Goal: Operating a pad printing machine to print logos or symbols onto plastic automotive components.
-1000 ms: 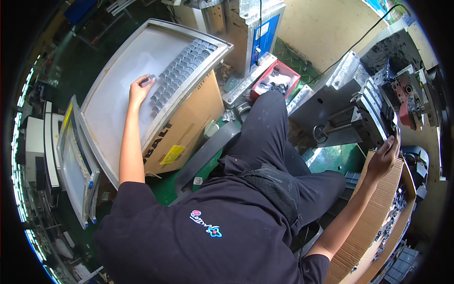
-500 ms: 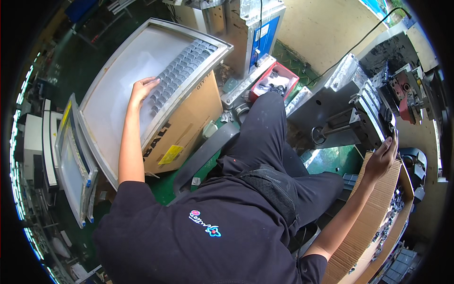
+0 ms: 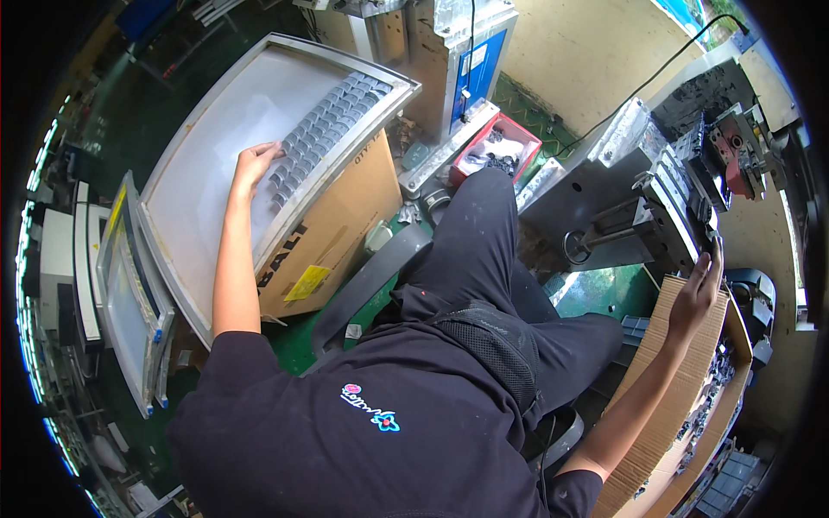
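Note:
Rows of small grey curved parts [image 3: 324, 129] lie along the right side of a pale framed tray [image 3: 203, 147], which is propped on a cardboard box. My left hand [image 3: 253, 166] is over this tray, at the left edge of the rows. Its thumb and fingertips are pinched together beside the parts; what they hold, if anything, is too small to make out. At the right, my right hand [image 3: 698, 298] is raised with its fingers stretched out. Its fingertips touch or nearly touch the lower end of the machine's slanted metal fixture [image 3: 678, 203].
A cardboard box [image 3: 661, 371] of small dark parts stands below my right arm. Beyond my knee sits a red bin [image 3: 528, 164] with dark pieces. The grey machine [image 3: 587, 186] has a handwheel [image 3: 576, 247]. Framed screens [image 3: 129, 293] lean at the left.
My left fingers have drawn back slightly and curled more tightly at the edge of the rows. My right hand stays by the fixture, its fingers a little more upright. The view has shifted slightly.

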Tool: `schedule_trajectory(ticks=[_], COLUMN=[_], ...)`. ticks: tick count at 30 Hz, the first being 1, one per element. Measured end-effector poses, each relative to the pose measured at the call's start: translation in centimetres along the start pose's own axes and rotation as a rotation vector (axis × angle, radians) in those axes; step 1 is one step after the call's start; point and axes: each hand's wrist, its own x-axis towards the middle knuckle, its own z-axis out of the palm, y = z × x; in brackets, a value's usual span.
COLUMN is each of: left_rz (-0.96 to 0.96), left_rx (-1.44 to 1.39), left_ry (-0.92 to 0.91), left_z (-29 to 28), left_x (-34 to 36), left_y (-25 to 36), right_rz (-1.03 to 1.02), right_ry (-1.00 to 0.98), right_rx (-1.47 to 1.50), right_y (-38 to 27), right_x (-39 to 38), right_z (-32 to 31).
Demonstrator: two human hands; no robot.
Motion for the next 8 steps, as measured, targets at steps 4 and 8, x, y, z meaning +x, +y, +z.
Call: schedule_trajectory(ticks=[4, 8], left_rz=[-0.011, 0.066], left_rx=[0.067, 0.319], left_ry=[0.056, 0.213], left_z=[-0.8, -0.9], left_x=[-0.6, 2.1], left_y=[-0.4, -0.9], right_rz=[0.101, 0.243], right_ry=[-0.108, -0.144], right_rx=[-0.060, 0.025], right_y=[4.3, 15.0], right_x=[0.6, 0.1], right_z=[-4.9, -13.9])
